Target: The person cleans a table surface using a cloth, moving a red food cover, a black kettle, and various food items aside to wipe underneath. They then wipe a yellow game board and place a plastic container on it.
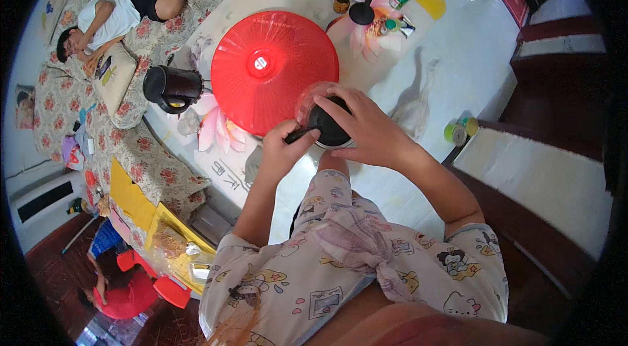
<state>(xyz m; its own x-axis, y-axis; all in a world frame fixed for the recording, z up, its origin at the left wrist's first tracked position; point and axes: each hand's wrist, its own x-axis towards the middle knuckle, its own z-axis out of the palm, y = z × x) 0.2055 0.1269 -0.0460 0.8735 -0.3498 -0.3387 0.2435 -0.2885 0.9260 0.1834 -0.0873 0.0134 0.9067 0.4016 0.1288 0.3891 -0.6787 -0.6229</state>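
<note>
My left hand (289, 144) grips a short black handle (296, 135). It belongs to, or lies against, a round vessel (329, 125) with a dark top and a clear rim. Whether the dark disc is a lid or the inside, I cannot tell. Over the vessel's right side my right hand (370, 125) is curved, fingers on the far edge and thumb on the near one. Just beyond both hands is a large red plastic food cover (274, 66), partly overlapped by the clear rim. What lies under the cover is hidden.
The table (240, 0) bears a dark kettle (174, 88) at left and a glass (188, 125) near it. Small jars, including a brown jar (341, 3), stand at the far right. One person lies on the flowered sofa (152, 51); another, in red, is at lower left. Tins (458, 132) stand right.
</note>
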